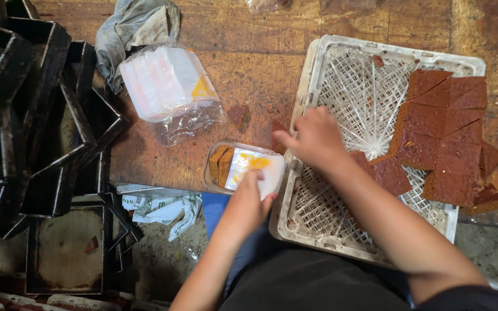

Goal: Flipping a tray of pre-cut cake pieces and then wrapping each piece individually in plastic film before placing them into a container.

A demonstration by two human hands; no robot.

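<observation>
A clear plastic pack (243, 167) with brown cake slices inside and a white and yellow label is grasped at its near end by the left hand (249, 201), the fingers curled over the label; the pack lies flat on the wooden table (249, 69), reaching away from that grip toward the far side and touching the rim of the white plastic crate (376, 63) to the right; the right hand (315, 138) is held just beyond the pack's right corner, over the crate's left edge, with the fingers bent and the thumb pointing toward a cake piece (276, 135) on the table; whether anything is pinched in it cannot be told; a second loose piece (238, 115) lies farther off, beyond the pack; cut brown cake squares (445, 138) are stacked in the crate, well to the right of both hands; a bag of empty packs (168, 83) lies beyond and left of the left hand's grip; black baking tins (36, 115) are piled far to the left.
</observation>
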